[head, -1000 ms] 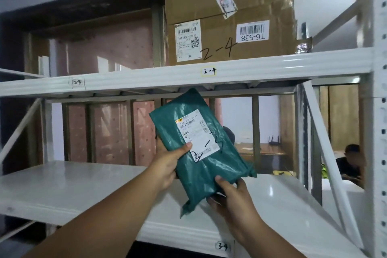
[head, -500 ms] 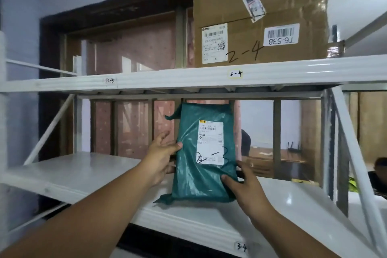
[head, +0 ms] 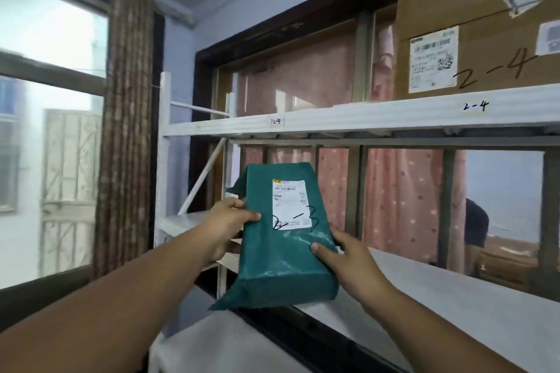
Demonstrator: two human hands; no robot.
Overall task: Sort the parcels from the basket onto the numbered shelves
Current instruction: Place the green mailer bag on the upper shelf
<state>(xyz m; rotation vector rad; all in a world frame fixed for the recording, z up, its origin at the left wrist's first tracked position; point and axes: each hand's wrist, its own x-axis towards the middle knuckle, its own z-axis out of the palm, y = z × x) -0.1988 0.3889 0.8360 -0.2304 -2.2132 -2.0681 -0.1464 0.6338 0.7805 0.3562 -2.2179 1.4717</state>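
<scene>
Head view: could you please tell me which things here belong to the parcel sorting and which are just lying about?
Job: green parcel marked 2-3, left hand, right hand, 2-3 tag, shelf.
Just there: box, curtain, window.

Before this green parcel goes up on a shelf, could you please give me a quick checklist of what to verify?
1. Grip: left hand and right hand both hold the green parcel. Ok.
2. Parcel number: the handwriting on its label reads 2-3. Ok.
3. Matching shelf tag: the 2-3 tag sits on the upper shelf's front rail, up and left of the parcel. Ok.
4. Not the neighbour: the cardboard box marked 2-4 stands above the 2-4 tag, further right. Ok.
5. Free space behind the 2-3 tag: mostly hidden by the rail. Cannot tell.
</scene>
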